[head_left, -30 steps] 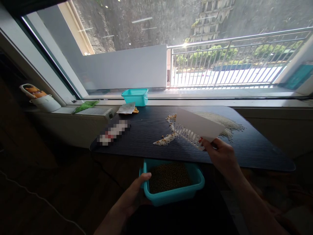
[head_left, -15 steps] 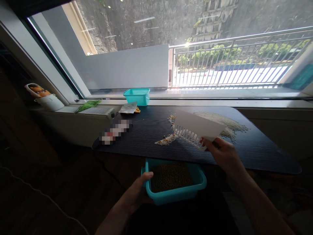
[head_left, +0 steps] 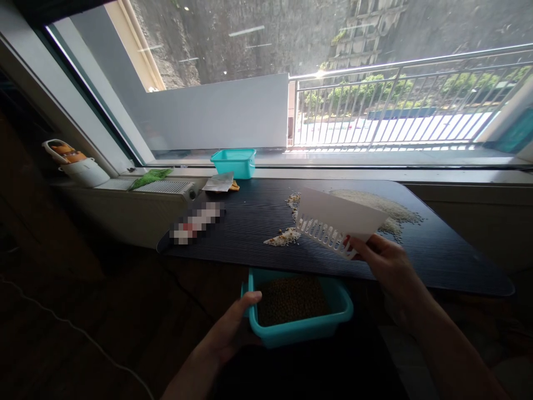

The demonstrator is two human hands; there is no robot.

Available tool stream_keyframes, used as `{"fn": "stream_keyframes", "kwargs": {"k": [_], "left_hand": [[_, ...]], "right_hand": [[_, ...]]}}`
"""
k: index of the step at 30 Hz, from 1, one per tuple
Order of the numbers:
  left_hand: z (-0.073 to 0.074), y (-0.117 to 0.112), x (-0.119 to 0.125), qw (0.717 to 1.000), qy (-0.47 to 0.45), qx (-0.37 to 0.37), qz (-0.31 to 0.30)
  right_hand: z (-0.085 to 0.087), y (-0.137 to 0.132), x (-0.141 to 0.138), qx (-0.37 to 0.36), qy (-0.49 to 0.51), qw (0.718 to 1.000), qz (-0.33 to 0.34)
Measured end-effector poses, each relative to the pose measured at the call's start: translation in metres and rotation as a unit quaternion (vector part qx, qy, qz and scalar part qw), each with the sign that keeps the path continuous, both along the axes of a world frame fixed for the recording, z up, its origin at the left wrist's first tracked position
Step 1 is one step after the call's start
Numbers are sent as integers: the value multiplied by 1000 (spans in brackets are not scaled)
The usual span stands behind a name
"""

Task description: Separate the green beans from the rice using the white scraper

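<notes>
My left hand (head_left: 233, 325) grips the left rim of a turquoise plastic tub (head_left: 302, 330), thumb over the edge. Small brown pellets or beans (head_left: 291, 300) cover its bottom; their exact kind I cannot make out. The tub is held just below the table's front edge. In my right hand (head_left: 385, 258) is a white slotted plate (head_left: 337, 214), pinched at its lower right corner and tilted above the table. Its slotted edge points down and left, beside a small heap of white grains mixed with brown bits (head_left: 285, 237). Behind the plate lies a wide spread of white grains (head_left: 391, 208), partly hidden.
A second turquoise tub (head_left: 234, 164) stands by the window, with a paper packet (head_left: 220, 182) before it. A blurred flat item (head_left: 197, 223) lies on the dark table (head_left: 245, 216) at left. A radiator (head_left: 166, 188) carries a green cloth (head_left: 152, 178) and a white pot (head_left: 85, 171).
My right hand has shifted slightly right and down with the slotted plate. The tub in my left hand stays almost where it was.
</notes>
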State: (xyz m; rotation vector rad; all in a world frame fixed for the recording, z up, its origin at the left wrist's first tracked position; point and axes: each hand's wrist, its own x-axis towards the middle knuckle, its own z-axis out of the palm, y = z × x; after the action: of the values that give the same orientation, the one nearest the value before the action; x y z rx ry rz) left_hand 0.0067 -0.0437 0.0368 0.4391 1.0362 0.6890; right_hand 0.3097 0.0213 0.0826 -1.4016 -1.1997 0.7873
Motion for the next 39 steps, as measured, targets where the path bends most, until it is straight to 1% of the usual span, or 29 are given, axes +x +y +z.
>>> {"fn": "stream_keyframes", "kwargs": {"k": [4,8,13,17,21,23,25,28,30,32,36,39], "left_hand": [[1,-1,0,1000,5,1,-1],[2,-2,-1,1000,9,-1,2],[2,0,0,1000,0,-1,5],[1,-1,0,1000,-5,1,5],[1,-2,-1,1000,3,2,10],[1,-2,-2,1000,1,5,9],[0,-1,-2,1000,-4,6,8],[0,-1,-2,1000,-13,6,4],[0,-1,-1,1000,-15,4,4],[1,-1,-1,1000,-12,4,5],[2,-2,-1,1000,-3,7,9],[2,-2,-1,1000,4,5,13]], "right_hand": [[0,5,-12,-4,11,1000,24],[4,-4,-12,-17,25,999,45],[11,-17,-10,-18,34,999,31],[19,-23,-17,-31,51,998,32],[23,-28,-21,-47,43,997,40],[23,-32,-20,-51,28,997,42],[23,-36,-18,-45,23,998,31],[23,-41,-17,-36,30,999,13],[24,-42,-18,-38,35,999,12],[24,-42,-22,-43,35,998,22],[19,-41,-33,-48,25,996,65],[14,-41,-35,-51,13,996,65]]}}
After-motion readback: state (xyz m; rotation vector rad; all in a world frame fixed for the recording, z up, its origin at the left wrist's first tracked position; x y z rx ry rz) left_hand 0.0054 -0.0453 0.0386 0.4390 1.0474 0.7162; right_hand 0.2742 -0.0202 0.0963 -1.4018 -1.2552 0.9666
